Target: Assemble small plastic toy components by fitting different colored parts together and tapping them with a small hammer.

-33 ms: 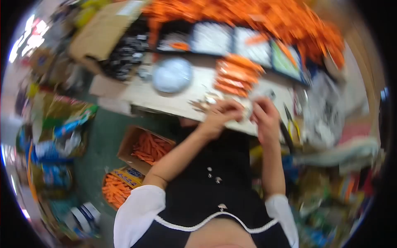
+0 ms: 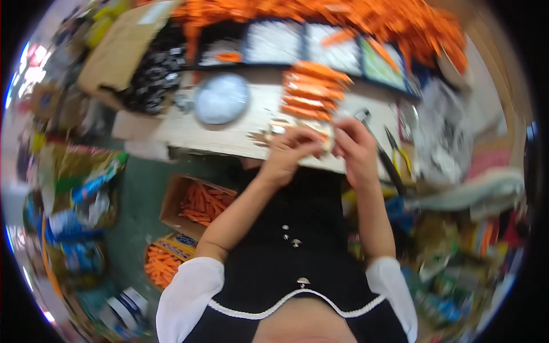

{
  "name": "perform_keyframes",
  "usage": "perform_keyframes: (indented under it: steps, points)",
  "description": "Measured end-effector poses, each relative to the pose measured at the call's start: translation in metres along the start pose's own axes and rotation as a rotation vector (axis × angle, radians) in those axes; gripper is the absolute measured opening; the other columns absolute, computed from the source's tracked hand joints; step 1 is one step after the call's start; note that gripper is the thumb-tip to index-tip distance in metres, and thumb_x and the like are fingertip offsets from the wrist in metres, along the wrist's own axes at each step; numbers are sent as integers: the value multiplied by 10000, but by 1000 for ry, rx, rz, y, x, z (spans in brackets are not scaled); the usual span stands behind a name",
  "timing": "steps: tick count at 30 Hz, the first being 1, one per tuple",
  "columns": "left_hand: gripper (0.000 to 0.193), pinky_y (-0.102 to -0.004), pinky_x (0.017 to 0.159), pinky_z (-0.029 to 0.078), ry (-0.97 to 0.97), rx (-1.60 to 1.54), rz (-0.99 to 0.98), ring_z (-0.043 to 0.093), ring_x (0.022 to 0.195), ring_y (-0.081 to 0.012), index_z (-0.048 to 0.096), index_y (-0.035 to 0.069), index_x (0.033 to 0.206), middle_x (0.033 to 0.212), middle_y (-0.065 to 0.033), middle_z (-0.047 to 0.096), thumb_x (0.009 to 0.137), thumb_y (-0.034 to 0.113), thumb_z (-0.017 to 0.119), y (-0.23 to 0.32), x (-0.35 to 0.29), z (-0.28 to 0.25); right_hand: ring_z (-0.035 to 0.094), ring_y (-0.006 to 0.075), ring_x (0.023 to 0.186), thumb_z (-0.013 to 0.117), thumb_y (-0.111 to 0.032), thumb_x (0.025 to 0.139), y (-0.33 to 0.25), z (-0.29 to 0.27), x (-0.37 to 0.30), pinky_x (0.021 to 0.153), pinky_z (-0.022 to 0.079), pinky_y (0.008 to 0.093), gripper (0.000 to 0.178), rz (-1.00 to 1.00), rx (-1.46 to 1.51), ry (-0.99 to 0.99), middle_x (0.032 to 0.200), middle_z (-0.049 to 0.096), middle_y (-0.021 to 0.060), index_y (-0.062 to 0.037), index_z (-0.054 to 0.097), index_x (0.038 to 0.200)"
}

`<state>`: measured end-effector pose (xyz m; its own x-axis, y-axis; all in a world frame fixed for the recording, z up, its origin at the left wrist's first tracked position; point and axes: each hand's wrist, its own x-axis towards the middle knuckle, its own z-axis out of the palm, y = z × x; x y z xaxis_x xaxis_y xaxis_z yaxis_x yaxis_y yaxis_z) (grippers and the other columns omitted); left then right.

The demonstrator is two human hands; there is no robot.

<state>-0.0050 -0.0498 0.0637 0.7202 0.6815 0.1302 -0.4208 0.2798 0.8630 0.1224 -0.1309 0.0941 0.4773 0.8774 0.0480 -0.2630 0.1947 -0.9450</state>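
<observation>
At the near edge of the white worktable (image 2: 223, 140), my left hand (image 2: 289, 153) has its fingers curled in a pinch beside a small cream-coloured block (image 2: 328, 144). A bit of orange shows by its fingertips, but what it grips is too small and blurred to name. My right hand (image 2: 355, 146) is close on the other side, thumb and fingers drawn together; anything between them is hidden. Just beyond both hands lies a stack of orange, glossy strip-like pieces (image 2: 313, 91). Small metallic bits (image 2: 262, 137) lie left of my left hand.
A round pale dish (image 2: 222, 98) stands to the left. Trays of white pieces (image 2: 274, 43) line the back, below an orange heap (image 2: 343, 14). Yellow-handled pliers (image 2: 400, 157) and a dark-handled tool (image 2: 389, 166) lie right. A carton of orange pieces (image 2: 171, 200) sits on the floor.
The whole view has shifted, so the table and its contents appear farther up and left. My hands stay close together at the table edge, the fingers still drawn in.
</observation>
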Motion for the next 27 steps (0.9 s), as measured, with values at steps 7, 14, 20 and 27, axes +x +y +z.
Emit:
perform_keyframes:
  steps: [7, 14, 20, 27]
  points:
    - [96, -248, 644, 471, -166, -157, 31, 557, 715, -146, 579, -11, 875, 869, -83, 547, 783, -39, 582, -13, 17, -13, 419, 56, 554, 559, -82, 825, 11, 2, 4, 509, 333, 176, 116, 70, 131, 73, 714, 491, -9, -21, 545, 924]
    - [129, -239, 653, 470, -47, -133, 39, 553, 720, -135, 558, 2, 882, 869, -71, 544, 768, -34, 607, -7, 2, -12, 408, 42, 543, 562, -82, 827, 10, 14, 4, 487, 310, 164, 100, 89, 108, 3, 700, 493, -19, -28, 551, 910]
    - [142, -238, 668, 473, -84, -79, 127, 542, 744, -122, 551, 9, 876, 878, -57, 532, 759, -40, 616, -6, 3, -20, 409, 42, 540, 577, -74, 818, 10, 18, 7, 489, 328, 165, 91, 120, 56, -52, 746, 523, -14, -26, 563, 894]
    - [154, -226, 709, 459, -109, 23, 190, 524, 809, -114, 569, 9, 865, 884, -46, 528, 741, -63, 624, -2, 2, -27, 410, 45, 538, 584, -71, 811, 12, 17, 12, 490, 335, 166, 100, 154, 117, -66, 757, 529, -13, -25, 565, 899]
